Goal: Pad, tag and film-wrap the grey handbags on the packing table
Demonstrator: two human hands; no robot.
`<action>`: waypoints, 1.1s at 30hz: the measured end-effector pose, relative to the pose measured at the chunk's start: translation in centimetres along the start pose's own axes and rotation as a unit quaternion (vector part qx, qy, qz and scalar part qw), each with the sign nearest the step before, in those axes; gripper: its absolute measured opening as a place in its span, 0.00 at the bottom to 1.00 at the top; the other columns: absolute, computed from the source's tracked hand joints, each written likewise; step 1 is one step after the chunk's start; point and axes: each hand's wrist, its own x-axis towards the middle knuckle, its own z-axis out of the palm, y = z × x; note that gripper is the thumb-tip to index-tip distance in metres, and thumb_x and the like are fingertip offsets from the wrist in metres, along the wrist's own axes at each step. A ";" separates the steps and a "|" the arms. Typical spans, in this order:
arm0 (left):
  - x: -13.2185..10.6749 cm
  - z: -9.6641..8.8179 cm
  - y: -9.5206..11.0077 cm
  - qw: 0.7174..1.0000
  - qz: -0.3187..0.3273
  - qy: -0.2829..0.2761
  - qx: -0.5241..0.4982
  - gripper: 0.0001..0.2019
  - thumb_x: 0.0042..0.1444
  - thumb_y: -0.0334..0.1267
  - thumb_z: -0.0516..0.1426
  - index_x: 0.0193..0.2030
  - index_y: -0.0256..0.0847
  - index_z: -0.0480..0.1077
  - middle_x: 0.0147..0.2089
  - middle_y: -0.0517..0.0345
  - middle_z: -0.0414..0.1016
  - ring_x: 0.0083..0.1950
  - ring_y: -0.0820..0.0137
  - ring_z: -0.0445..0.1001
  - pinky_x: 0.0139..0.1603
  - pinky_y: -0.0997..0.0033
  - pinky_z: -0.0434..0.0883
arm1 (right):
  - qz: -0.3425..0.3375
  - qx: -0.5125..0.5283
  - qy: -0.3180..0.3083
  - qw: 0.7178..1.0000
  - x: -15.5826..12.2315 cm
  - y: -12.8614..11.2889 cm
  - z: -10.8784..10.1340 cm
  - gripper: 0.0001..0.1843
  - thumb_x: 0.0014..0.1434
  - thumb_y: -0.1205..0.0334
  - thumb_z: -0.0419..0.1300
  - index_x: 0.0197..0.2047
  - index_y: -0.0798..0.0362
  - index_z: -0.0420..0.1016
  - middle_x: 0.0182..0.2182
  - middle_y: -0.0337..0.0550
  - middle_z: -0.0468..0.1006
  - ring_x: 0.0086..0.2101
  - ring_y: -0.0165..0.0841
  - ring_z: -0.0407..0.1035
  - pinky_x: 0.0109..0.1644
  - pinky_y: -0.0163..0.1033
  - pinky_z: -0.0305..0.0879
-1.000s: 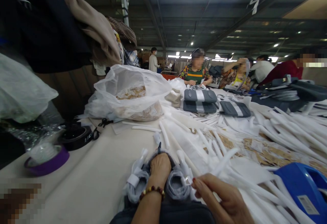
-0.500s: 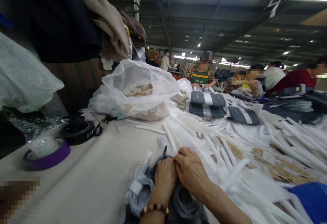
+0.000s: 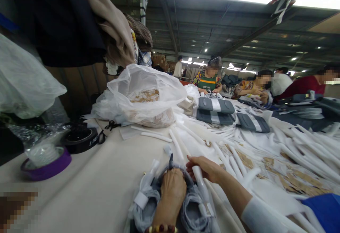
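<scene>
In front of me lies a dark bag with grey coiled straps on each side, wrapped in clear film with white tabs. My left hand, a beaded bracelet at its wrist, reaches over the middle of the bag. Its fingers curl down at the bag's far rim, and what they grip is hidden. To the right is my right hand, fingers apart, next to that rim. A white wrapped tube stands in front of its palm. From the far rim a dark pointed tip sticks up.
White foam tubes and brown paper packets spread over the right side. A white plastic bag stands ahead. Purple and black tape rolls lie left. Folded grey bags sit farther back, near several people.
My right hand has come away from my left and moved right, its fingers opening. My left hand stays at the bag's far rim, its wrist slightly lower.
</scene>
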 end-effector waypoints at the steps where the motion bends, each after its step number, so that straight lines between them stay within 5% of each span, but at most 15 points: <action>1: 0.0 0.0 0.0 1.000 -0.005 0.005 -0.007 0.18 0.61 0.26 0.42 0.46 0.30 0.72 0.47 0.39 0.75 0.49 0.62 0.74 0.50 0.66 0.66 | 0.010 0.022 -0.024 0.999 0.6 0.2 0.1 0.16 0.55 0.53 0.54 0.22 0.55 0.67 0.19 0.40 0.70 0.22 0.30 0.67 0.29 0.35 0.65; 6: 0.2 0.1 0.1 0.998 -0.019 0.037 -0.040 0.19 0.59 0.25 0.43 0.48 0.29 0.72 0.46 0.40 0.76 0.54 0.60 0.71 0.55 0.66 0.65 | -0.002 0.101 -0.112 0.989 2.3 1.0 1.5 0.03 0.39 0.66 0.58 0.23 0.55 0.69 0.17 0.35 0.70 0.20 0.27 0.65 0.26 0.31 0.63; 11: 0.1 0.6 0.1 0.987 -0.008 0.120 -0.104 0.25 0.54 0.19 0.43 0.57 0.30 0.66 0.50 0.41 0.75 0.60 0.61 0.66 0.62 0.66 0.58 | 0.011 0.132 -0.167 0.977 2.5 1.0 1.8 0.07 0.36 0.63 0.56 0.22 0.56 0.69 0.18 0.39 0.72 0.22 0.29 0.67 0.31 0.33 0.66; 15: -0.1 0.6 -0.2 0.982 0.004 0.112 -0.149 0.24 0.51 0.20 0.45 0.53 0.29 0.70 0.45 0.40 0.77 0.52 0.59 0.73 0.57 0.65 0.63 | 0.006 0.131 -0.178 0.975 2.3 1.0 1.8 0.11 0.35 0.61 0.56 0.24 0.58 0.72 0.19 0.40 0.73 0.21 0.29 0.66 0.29 0.34 0.64; 26: -0.7 -1.5 -0.5 0.983 0.015 0.070 -0.170 0.14 0.50 0.26 0.49 0.32 0.31 0.78 0.34 0.37 0.79 0.38 0.55 0.78 0.36 0.65 0.68 | -0.111 0.023 -0.064 0.991 0.1 -1.8 0.3 0.15 0.44 0.53 0.64 0.30 0.57 0.72 0.20 0.35 0.70 0.24 0.28 0.64 0.31 0.35 0.60; 33: -1.2 -2.6 -1.1 0.971 0.031 0.046 -0.230 0.10 0.42 0.25 0.55 0.26 0.36 0.78 0.22 0.53 0.75 0.29 0.65 0.74 0.26 0.72 0.59 | -0.261 -0.095 0.068 0.958 -2.1 -2.7 0.5 0.16 0.49 0.52 0.60 0.37 0.55 0.72 0.34 0.44 0.76 0.38 0.36 0.69 0.44 0.41 0.62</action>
